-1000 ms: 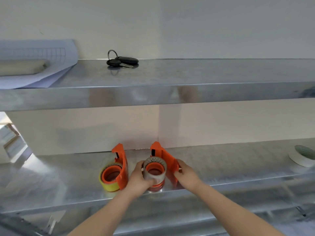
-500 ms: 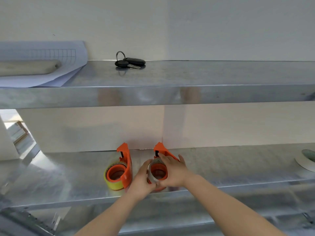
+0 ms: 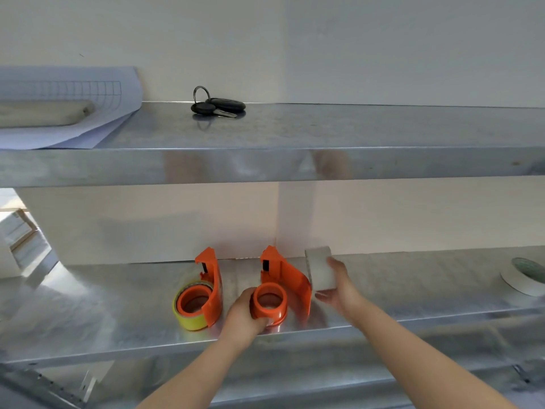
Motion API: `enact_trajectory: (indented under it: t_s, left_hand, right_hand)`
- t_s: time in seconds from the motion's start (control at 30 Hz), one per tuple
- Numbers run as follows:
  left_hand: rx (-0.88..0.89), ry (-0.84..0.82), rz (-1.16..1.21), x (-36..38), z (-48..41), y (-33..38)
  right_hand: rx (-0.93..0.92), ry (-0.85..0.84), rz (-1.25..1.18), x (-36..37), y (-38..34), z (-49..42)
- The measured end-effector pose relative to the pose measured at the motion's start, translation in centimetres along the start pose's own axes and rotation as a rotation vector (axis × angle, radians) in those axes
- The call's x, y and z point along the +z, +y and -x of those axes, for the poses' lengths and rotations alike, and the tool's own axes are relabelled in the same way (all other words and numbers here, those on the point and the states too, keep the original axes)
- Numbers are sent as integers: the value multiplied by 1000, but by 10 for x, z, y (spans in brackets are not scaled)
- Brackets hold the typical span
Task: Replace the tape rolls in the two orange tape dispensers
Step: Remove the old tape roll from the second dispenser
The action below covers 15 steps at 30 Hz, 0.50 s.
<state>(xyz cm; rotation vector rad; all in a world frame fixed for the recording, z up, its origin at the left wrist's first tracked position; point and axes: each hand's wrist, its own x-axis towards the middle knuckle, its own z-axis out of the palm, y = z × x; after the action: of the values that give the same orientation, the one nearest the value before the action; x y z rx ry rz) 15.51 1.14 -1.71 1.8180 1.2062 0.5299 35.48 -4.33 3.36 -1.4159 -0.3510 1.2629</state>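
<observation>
Two steel shelves point(image 3: 383, 308) are visible; the lower carries two orange plastic tape dispensers point(image 3: 283, 287). Left hand point(image 3: 244, 315) fingers grip the right dispenser's bare hub; right hand point(image 3: 339, 286) fingers hold a grey tape roll point(image 3: 320, 268) just beside it.

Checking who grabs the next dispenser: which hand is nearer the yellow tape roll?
Left. The left hand grips the neighbouring orange hub beside the yellow tape roll; the right hand holds the grey roll farther right.
</observation>
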Motion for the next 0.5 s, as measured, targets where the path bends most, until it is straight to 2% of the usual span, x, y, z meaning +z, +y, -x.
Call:
enact_trajectory:
  t_s: [0.13, 0.5]
  left_hand:
    - [-11, 6, 18, 4, -1, 1]
    - [0, 19, -30, 6, -1, 8]
  right_hand:
    - [111, -77, -39, 1, 23, 7]
    - [102, -170, -107, 7, 38, 4]
